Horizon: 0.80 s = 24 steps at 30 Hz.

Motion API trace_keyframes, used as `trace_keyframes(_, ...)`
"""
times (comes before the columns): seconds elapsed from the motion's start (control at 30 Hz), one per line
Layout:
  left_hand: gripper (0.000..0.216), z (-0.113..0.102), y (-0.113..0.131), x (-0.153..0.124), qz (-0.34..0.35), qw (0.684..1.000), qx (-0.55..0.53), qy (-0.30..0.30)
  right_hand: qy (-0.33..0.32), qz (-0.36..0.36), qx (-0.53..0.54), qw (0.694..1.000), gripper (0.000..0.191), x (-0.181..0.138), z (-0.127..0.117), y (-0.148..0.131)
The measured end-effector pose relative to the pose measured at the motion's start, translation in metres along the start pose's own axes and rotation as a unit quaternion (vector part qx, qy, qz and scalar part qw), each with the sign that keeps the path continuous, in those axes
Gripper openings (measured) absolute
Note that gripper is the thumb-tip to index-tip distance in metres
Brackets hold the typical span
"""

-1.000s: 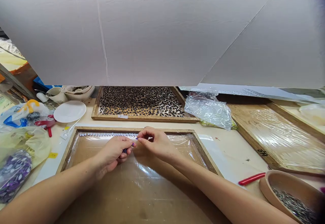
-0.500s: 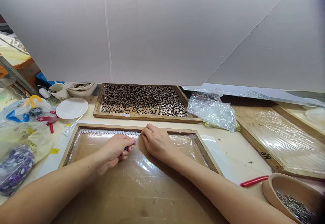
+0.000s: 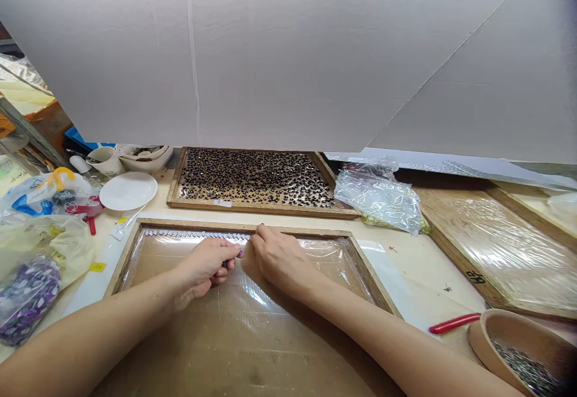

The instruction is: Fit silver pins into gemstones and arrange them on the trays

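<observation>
Before me lies a wooden frame (image 3: 198, 225) with shiny clear film (image 3: 234, 343) over its brown base. Along its far inner edge runs a row of small pale, drop-shaped pieces (image 3: 189, 235). My left hand (image 3: 210, 265) is closed above the film, just below the row. A small purple piece (image 3: 240, 254) pokes out at its fingertips, and more dark purple bits show under its curled fingers. My right hand (image 3: 282, 259) is at the row's right end, its fingers pinched together and bent down at the film. Whatever they hold, if anything, is hidden.
Behind stands another framed tray (image 3: 261, 209) of small dark pieces. Left are a white plate (image 3: 128, 191) and a bag of purple pieces (image 3: 29, 295). To the right are a red-handled tool (image 3: 454, 323), a bowl of metal bits (image 3: 484, 343) and a film-wrapped frame (image 3: 444, 229).
My right hand has turned slightly, its knuckles a little lower and its fingers still at the row's end. The left hand stays almost in place.
</observation>
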State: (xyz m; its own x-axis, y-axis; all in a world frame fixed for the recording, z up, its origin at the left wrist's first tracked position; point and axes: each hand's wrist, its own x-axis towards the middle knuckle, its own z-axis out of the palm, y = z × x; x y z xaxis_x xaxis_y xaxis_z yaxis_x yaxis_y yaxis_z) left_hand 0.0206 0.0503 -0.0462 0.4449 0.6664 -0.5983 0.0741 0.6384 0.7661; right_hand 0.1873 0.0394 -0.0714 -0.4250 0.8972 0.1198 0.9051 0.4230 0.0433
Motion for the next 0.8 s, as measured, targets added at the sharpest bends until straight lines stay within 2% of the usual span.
trace_keyframes(0.07,0.027,0.000,-0.001,0.001,0.001,1.000,0.004,0.003,0.001,0.022,0.035,0.999,0.022,0.000,-0.002,0.003)
trace_keyframes(0.13,0.027,0.000,-0.001,0.002,0.001,1.000,0.006,0.007,0.035,0.050,0.114,0.992,0.021,0.000,-0.004,0.007)
trace_keyframes(0.23,0.027,0.002,-0.003,0.002,0.007,1.000,0.004,0.010,0.100,0.056,0.286,0.951,0.018,-0.001,-0.010,0.008)
trace_keyframes(0.3,0.027,0.004,-0.005,0.002,0.017,1.000,-0.003,0.012,0.103,0.044,0.377,0.920,0.014,-0.002,-0.013,0.004)
trace_keyframes(0.37,0.028,0.005,-0.007,0.002,0.029,0.999,-0.015,0.015,0.091,0.044,0.418,0.903,0.011,-0.003,-0.016,-0.002)
trace_keyframes(0.57,0.027,0.006,-0.009,0.002,0.035,0.998,-0.041,0.021,0.083,0.071,0.414,0.904,0.011,-0.004,-0.015,-0.012)
trace_keyframes(0.8,0.026,0.004,-0.004,0.001,0.026,0.997,-0.069,0.013,0.128,0.015,0.347,0.929,0.016,-0.010,-0.011,-0.014)
